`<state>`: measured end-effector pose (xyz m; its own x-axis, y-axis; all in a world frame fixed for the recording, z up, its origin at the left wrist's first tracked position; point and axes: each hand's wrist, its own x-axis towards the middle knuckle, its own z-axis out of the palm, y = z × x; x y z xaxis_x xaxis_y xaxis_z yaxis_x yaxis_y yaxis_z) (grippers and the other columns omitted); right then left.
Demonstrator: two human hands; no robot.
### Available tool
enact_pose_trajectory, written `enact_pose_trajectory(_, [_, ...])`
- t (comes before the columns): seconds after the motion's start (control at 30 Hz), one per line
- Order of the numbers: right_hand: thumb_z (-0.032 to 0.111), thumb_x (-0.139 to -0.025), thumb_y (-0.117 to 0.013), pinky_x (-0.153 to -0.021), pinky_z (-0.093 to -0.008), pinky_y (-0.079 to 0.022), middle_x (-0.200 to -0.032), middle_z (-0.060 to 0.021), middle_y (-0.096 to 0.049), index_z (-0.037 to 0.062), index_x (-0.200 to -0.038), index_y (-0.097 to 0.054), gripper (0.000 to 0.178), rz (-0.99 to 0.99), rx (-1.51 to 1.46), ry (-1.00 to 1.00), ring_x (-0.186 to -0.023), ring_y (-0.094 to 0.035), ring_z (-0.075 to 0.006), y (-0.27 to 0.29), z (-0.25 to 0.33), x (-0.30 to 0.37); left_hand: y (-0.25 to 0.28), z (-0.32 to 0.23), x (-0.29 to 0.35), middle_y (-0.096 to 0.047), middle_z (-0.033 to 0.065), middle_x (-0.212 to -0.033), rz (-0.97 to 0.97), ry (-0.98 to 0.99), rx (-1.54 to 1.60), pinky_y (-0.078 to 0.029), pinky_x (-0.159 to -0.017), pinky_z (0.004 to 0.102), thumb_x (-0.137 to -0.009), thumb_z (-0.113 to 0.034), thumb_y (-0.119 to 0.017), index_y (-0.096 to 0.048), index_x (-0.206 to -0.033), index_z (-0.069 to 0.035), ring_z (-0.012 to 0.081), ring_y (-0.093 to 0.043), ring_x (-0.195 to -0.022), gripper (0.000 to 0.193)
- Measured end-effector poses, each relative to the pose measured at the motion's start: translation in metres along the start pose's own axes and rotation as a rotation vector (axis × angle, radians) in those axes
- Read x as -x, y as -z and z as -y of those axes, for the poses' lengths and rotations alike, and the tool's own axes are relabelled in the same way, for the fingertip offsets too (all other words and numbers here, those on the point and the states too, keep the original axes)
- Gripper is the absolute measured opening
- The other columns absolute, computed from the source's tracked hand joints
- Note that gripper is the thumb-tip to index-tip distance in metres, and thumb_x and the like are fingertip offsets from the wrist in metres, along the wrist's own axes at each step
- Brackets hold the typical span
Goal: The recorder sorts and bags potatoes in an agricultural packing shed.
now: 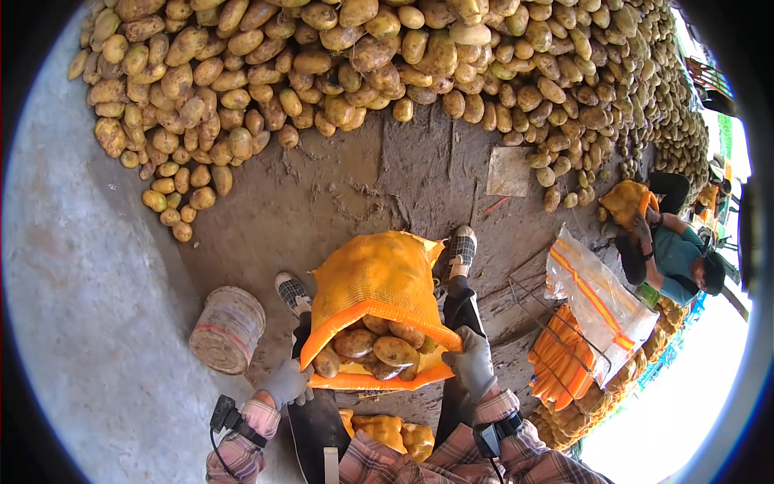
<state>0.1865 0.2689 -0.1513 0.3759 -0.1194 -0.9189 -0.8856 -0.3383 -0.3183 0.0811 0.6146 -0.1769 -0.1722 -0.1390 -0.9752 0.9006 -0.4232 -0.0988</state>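
Note:
An orange mesh sack [375, 270] stands between my legs, its mouth spread toward me. Potatoes [395, 352] show inside the opening. My left hand [288, 382], in a grey glove, grips the left side of the sack's rim. On the other side my right hand [472, 363], gloved the same way, has its fingers closed round the rim's right corner. Both wrists carry dark strapped devices. The sack's lower part and its full contents are hidden.
A large potato heap [339, 60] spreads across the far side. To my left is a dirty white bucket [228, 331]. Folded orange sacks [560, 359] and a clear plastic bag [601, 294] lie right, by a thin wire frame. A co-worker [677, 254] handles another sack at far right.

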Motion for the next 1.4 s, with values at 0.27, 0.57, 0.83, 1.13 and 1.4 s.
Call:
enact_pose_trajectory(0.27, [-0.013,-0.073,-0.065,-0.052,-0.0224,-0.044,-0.078,0.0004,-0.062,0.0018,-0.095,-0.061,0.027,0.042,-0.017,0.11,-0.06,-0.056,-0.0082,0.012,0.037,-0.012,0.02,-0.042,0.05,-0.068,0.0081,-0.068,-0.099,-0.062,0.201,-0.039,-0.036,0.0283,-0.105,-0.027,-0.049,-0.061,-0.106,-0.001,0.0125,-0.056,-0.043,0.028])
enact_pose_trajectory(0.57, [0.0,-0.075,-0.065,-0.075,-0.0333,-0.049,-0.094,-0.0101,-0.063,-0.0013,-0.109,-0.064,0.034,0.112,0.151,0.43,-0.089,-0.061,-0.0177,-0.001,0.016,-0.147,0.081,-0.093,-0.029,-0.067,0.0117,-0.063,-0.164,-0.141,0.254,-0.038,-0.035,0.0299,-0.104,-0.032,-0.05,-0.061,-0.104,0.004,0.0152,-0.054,-0.038,0.038])
enact_pose_trajectory(0.83, [-0.014,-0.075,-0.066,-0.064,-0.0249,-0.052,-0.091,-0.0044,-0.068,-0.0024,-0.111,-0.062,0.038,-0.036,0.208,0.179,-0.074,-0.064,-0.011,-0.012,0.097,-0.102,0.085,-0.083,-0.023,-0.063,0.0099,-0.06,-0.266,-0.118,0.313,-0.034,-0.033,0.0265,-0.105,-0.033,-0.05,-0.059,-0.104,0.0,0.0131,-0.05,-0.037,0.035])
enact_pose_trajectory(1.13, [-0.004,-0.093,-0.059,-0.093,-0.0309,-0.051,-0.111,-0.0095,-0.065,-0.003,-0.132,-0.057,0.038,-0.357,-0.074,0.435,-0.099,-0.063,-0.0158,0.01,0.075,-0.078,-0.012,0.007,-0.079,-0.068,0.0059,-0.09,-0.776,-0.557,0.934,-0.048,-0.059,0.0219,-0.106,-0.032,-0.052,-0.056,-0.122,-0.006,0.0106,-0.062,-0.069,0.03])
enact_pose_trajectory(1.4, [0.014,-0.095,-0.055,-0.08,-0.0315,-0.051,-0.1,-0.0101,-0.065,-0.0034,-0.129,-0.057,0.039,-0.611,0.781,0.501,-0.082,-0.061,-0.0185,0.087,0.01,-0.085,-0.256,-0.026,-0.245,-0.042,0.0205,-0.149,-0.148,-0.74,-0.621,-0.05,-0.099,0.0446,-0.079,-0.025,-0.084,-0.036,-0.152,-0.006,0.0371,-0.045,-0.135,0.089])
